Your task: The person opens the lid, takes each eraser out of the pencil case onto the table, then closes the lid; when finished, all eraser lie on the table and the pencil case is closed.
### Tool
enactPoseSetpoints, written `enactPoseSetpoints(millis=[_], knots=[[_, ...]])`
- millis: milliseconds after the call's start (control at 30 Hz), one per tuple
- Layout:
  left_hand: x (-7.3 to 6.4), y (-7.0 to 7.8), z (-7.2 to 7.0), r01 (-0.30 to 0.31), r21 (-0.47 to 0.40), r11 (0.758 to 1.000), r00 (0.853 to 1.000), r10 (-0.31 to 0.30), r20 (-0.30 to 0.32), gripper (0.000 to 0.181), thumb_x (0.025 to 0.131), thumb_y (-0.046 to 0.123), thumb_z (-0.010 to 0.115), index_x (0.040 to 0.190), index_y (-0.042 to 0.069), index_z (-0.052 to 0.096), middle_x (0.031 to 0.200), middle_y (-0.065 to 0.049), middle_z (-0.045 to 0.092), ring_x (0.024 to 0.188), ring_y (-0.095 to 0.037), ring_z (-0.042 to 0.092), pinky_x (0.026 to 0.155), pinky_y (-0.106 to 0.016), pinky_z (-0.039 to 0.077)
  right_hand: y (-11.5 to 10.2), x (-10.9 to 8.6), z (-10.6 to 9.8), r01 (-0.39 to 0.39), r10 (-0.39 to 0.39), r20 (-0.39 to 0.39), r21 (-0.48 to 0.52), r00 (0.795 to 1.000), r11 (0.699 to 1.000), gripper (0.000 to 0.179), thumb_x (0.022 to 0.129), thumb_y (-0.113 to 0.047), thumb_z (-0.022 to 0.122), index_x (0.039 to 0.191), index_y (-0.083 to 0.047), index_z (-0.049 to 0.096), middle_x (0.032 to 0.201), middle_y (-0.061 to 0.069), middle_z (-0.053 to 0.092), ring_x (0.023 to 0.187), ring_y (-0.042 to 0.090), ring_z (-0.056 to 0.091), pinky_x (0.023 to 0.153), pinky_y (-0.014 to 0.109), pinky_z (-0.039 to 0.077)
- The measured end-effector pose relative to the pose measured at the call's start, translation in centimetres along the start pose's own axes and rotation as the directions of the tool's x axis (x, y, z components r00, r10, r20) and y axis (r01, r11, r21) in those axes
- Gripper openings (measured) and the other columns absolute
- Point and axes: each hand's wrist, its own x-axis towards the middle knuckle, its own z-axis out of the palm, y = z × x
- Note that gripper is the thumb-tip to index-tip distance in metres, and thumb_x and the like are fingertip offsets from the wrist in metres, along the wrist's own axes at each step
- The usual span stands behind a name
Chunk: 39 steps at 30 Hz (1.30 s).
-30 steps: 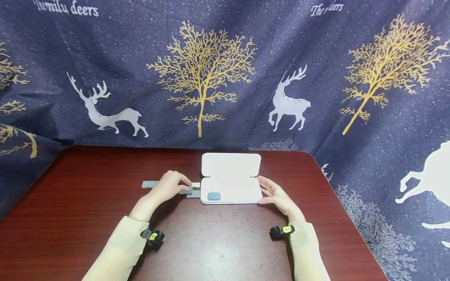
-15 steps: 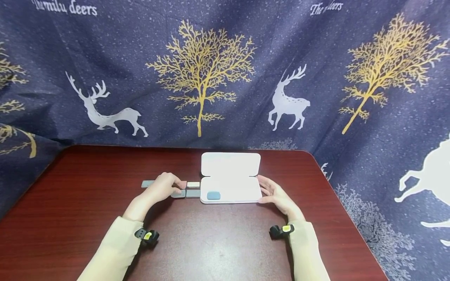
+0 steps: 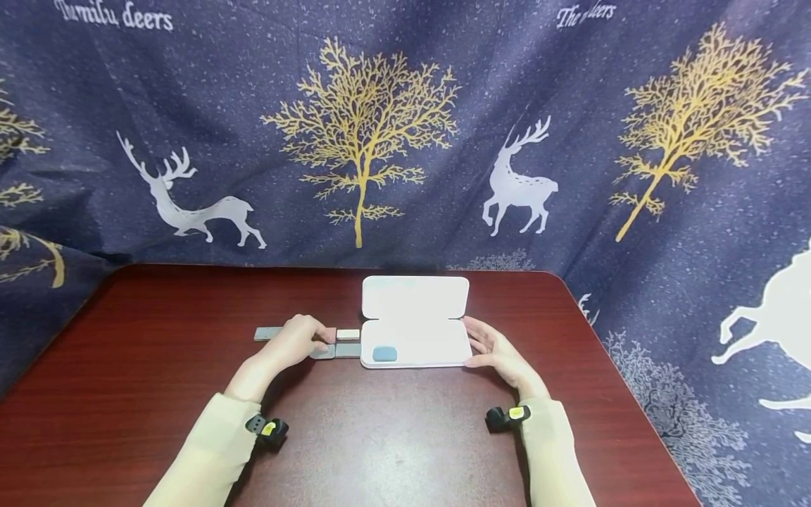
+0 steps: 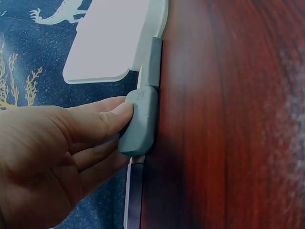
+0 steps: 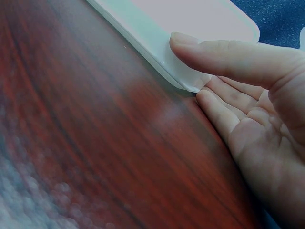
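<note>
A white pencil case (image 3: 421,341) lies open on the table, its lid (image 3: 415,297) tilted back behind it. Inside, at its front left, is a blue rounded block (image 3: 384,353). My left hand (image 3: 296,343) pinches a grey-blue rounded eraser (image 4: 139,121) between thumb and fingers, just left of the case. The eraser's far end meets a narrower grey block (image 4: 154,62) that reaches to the case's side. With the thumb on the rim and the fingers along the outer side, my right hand (image 3: 497,354) holds the right end of the case (image 5: 143,33).
Behind the grey block lies a white block (image 3: 348,334), with a reddish piece (image 3: 331,334) next to it, partly behind my left fingers. A flat grey-blue strip (image 3: 266,334) extends left past my hand. A patterned cloth (image 3: 405,211) hangs behind the table (image 3: 405,436).
My left hand has moved left with the eraser, away from over the blocks beside the case, then stayed nearly still. My right hand stays on the case.
</note>
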Motion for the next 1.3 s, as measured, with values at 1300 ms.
enactPoseSetpoints(millis=[1300], knots=[[0.22,0.27,0.67,-0.006,0.017,1.000,0.998,0.007,-0.070,0.013,0.079,-0.002,0.075,0.090,0.005,0.076,0.086,-0.006,0.075,0.091,-0.025,0.070,0.082,-0.039,0.057,0.44,-0.16,-0.26,0.107,-0.106,0.051,-0.014,0.993,0.994,0.089,0.079,-0.005,0.076,0.150,0.006,0.023,0.155,0.032,0.024,0.130,0.008,0.048,0.102,0.015,0.045]])
